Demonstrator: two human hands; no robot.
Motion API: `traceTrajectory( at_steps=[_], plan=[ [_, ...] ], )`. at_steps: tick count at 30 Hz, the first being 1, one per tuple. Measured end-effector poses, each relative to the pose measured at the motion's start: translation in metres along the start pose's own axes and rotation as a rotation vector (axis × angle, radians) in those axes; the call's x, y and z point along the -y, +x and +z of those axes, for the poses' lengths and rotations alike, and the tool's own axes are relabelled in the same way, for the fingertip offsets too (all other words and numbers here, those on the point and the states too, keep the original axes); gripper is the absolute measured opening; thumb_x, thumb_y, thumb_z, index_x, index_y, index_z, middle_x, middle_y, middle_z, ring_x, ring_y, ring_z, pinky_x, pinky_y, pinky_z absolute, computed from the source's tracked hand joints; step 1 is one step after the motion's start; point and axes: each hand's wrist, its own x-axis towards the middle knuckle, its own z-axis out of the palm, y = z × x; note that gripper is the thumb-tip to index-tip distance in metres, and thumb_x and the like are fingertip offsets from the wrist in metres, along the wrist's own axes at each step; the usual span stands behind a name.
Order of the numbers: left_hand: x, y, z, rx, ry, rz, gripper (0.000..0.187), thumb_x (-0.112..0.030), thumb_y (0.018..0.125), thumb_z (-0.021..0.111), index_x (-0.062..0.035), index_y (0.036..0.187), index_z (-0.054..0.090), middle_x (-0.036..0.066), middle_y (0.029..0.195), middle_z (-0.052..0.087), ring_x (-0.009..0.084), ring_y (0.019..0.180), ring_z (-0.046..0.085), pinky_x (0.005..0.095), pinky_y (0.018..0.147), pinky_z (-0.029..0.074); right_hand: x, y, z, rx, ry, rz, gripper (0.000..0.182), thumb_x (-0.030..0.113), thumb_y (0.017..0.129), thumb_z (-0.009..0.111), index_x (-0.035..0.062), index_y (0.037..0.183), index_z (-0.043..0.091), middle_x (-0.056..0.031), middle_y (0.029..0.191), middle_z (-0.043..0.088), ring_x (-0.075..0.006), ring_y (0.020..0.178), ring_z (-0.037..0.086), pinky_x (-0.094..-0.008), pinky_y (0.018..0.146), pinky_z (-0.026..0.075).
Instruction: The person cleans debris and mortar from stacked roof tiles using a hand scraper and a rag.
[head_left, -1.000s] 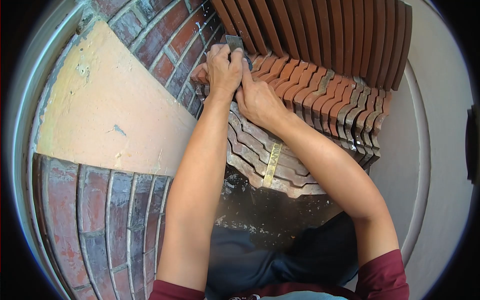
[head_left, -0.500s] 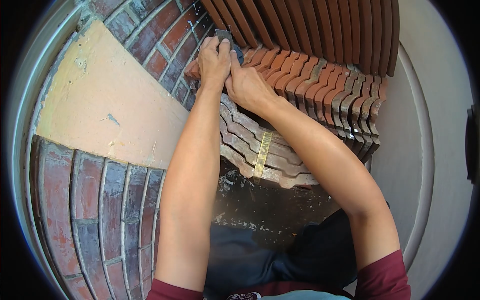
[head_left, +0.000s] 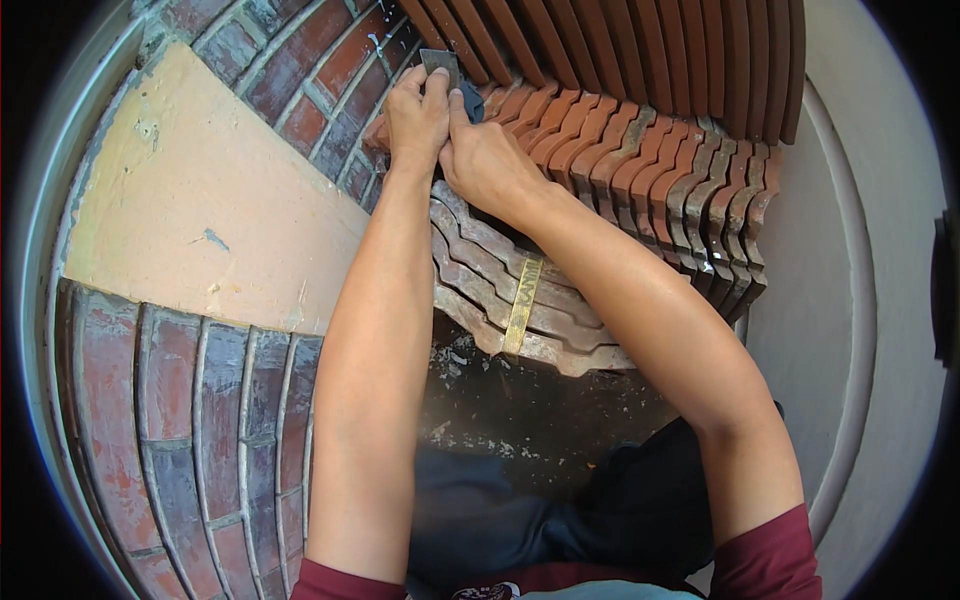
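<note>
At the far end of my reach, my left hand (head_left: 417,118) is closed with its fingers pressed on a flat grey metal blade, which looks like a scraper (head_left: 439,63). My right hand (head_left: 492,165) is closed just beside it, thumb along the same tool; its grip is partly hidden. Something dark blue (head_left: 472,103), perhaps the handle or a cloth, shows behind the fingers. Both hands are near the corner where the brick wall (head_left: 340,85) meets stacked orange roof tiles (head_left: 570,130).
Dark brown tiles (head_left: 640,55) stand in a row behind. Paler wavy tiles (head_left: 560,320) with a yellow strip (head_left: 523,305) lie below my hands. A cream plaster patch (head_left: 200,200) covers part of the wall at left. A grey curved wall (head_left: 850,300) rises at right.
Both hands and the scraper have shifted slightly up and left in view. The whole scene has also moved a little. The grip looks the same.
</note>
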Motion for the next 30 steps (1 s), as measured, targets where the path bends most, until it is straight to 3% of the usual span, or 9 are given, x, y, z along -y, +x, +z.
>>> traceTrajectory(
  at_steps=[6, 9, 18, 21, 25, 30],
  plan=[
    [-0.002, 0.011, -0.002, -0.179, -0.021, 0.129, 0.021, -0.02, 0.095, 0.06, -0.0012, 0.092, 0.07, 0.003, 0.076, 0.067, 0.0073, 0.067, 0.056, 0.0271, 0.061, 0.046, 0.0, 0.01, -0.011, -0.061, -0.036, -0.132, 0.062, 0.012, 0.088, 0.052, -0.0229, 0.137, 0.034, -0.0381, 0.078, 0.062, -0.0522, 0.076, 0.065, -0.0563, 0.075, 0.053],
    [0.001, 0.003, -0.009, -0.144, -0.036, 0.004, 0.021, -0.019, 0.094, 0.06, -0.0012, 0.091, 0.07, 0.004, 0.075, 0.068, 0.0073, 0.066, 0.055, 0.0265, 0.06, 0.046, 0.001, 0.012, 0.009, -0.007, -0.041, -0.04, 0.061, 0.013, 0.089, 0.05, -0.02, 0.138, 0.034, -0.0377, 0.081, 0.064, -0.052, 0.079, 0.065, -0.057, 0.076, 0.053],
    [0.002, -0.002, -0.007, -0.157, 0.058, 0.057, 0.027, -0.024, 0.092, 0.062, 0.0012, 0.088, 0.07, 0.01, 0.074, 0.069, 0.013, 0.067, 0.058, 0.0318, 0.064, 0.048, 0.01, 0.002, 0.003, 0.055, -0.073, 0.084, 0.062, 0.018, 0.091, 0.048, -0.0143, 0.142, 0.035, -0.0365, 0.087, 0.066, -0.0518, 0.085, 0.066, -0.0591, 0.081, 0.051],
    [-0.011, -0.004, -0.011, -0.117, 0.039, -0.051, 0.034, -0.031, 0.089, 0.061, 0.0026, 0.088, 0.068, 0.023, 0.092, 0.068, 0.0426, 0.086, 0.064, 0.0423, 0.079, 0.049, 0.021, 0.005, -0.016, 0.121, -0.144, 0.125, 0.062, 0.018, 0.09, 0.043, -0.013, 0.143, 0.036, -0.0347, 0.099, 0.068, -0.0493, 0.092, 0.068, -0.0563, 0.084, 0.053],
    [-0.019, -0.01, -0.009, -0.182, 0.178, -0.074, 0.033, -0.031, 0.086, 0.062, 0.0015, 0.089, 0.07, 0.025, 0.084, 0.067, 0.0415, 0.08, 0.064, 0.0436, 0.074, 0.048, 0.022, 0.003, -0.014, 0.056, -0.2, 0.116, 0.057, 0.019, 0.089, 0.048, -0.0122, 0.136, 0.045, -0.0358, 0.092, 0.067, -0.0504, 0.087, 0.067, -0.0575, 0.082, 0.053],
    [-0.011, -0.004, -0.009, -0.17, 0.004, -0.019, 0.031, -0.029, 0.084, 0.063, -0.0008, 0.091, 0.072, 0.022, 0.071, 0.067, 0.0308, 0.066, 0.065, 0.0405, 0.069, 0.051, 0.029, -0.002, -0.003, -0.035, -0.224, 0.092, 0.061, 0.019, 0.087, 0.049, -0.0174, 0.135, 0.043, -0.0343, 0.089, 0.067, -0.0498, 0.081, 0.068, -0.0559, 0.077, 0.055]
  ],
)
